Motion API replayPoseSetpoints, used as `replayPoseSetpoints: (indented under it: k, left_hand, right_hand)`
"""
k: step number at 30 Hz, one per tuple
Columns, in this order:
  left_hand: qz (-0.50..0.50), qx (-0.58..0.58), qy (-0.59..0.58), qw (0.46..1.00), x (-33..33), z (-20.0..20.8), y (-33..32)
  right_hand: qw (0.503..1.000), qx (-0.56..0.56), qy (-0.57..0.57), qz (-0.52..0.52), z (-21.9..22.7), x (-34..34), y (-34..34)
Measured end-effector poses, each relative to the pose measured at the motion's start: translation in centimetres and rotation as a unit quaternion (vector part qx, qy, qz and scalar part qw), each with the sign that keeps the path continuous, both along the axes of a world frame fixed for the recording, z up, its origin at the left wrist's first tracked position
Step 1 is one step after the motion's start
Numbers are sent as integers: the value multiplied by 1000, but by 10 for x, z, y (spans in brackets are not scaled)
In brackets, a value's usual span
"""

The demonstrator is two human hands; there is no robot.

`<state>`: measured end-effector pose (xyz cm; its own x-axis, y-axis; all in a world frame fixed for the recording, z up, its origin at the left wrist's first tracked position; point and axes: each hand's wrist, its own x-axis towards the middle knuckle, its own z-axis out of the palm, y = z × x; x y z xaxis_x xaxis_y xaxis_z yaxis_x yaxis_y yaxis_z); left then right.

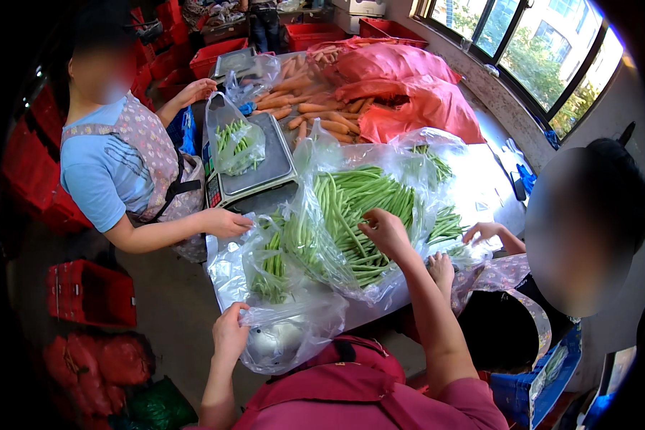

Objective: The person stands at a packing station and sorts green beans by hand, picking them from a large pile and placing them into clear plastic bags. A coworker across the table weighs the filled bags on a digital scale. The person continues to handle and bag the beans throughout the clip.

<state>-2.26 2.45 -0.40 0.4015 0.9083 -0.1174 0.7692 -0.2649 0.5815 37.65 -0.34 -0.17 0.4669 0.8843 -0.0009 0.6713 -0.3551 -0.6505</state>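
My left hand (229, 335) pinches the rim of a clear plastic bag (287, 326) at the table's near edge. This bag holds a bundle of green beans (271, 261). Over a large heap of green beans (358, 208), in a big open clear bag, my right hand (387, 235) hangs with curled fingers. What they hold, if anything, I cannot make out. At the left a co-worker's hand (228, 223) is close to the bundled beans. On the right, another person's hands (482, 232) are beside more beans (446, 226).
A filled bag of beans (238, 147) rests on a scale (261, 161), steadied near its top by the left co-worker. Carrots (330, 115) and red sacks (408, 93) cover the table's far part. Red crates (93, 294) stand on the floor at left; a blue crate (512, 394) is at lower right.
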Motion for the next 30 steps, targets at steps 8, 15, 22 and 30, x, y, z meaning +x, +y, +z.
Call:
replayPoseSetpoints:
  k: [8, 15, 22, 30]
  left_hand:
    - [3, -9, 22, 1000, 0, 2, -11]
    - [4, -14, 23, 1000, 1, -8, -21]
    - [-1, -23, 22, 1000, 3, -13, -28]
    - [6, -23, 7, 1000, 1, -8, -34]
  right_hand:
    - [993, 113, -28, 9, -52, 7, 47]
    - [989, -147, 3, -36, -42, 3, 97]
    - [968, -220, -79, -91, -38, -62, 127]
    - [974, -216, 8, -70, -31, -65, 126]
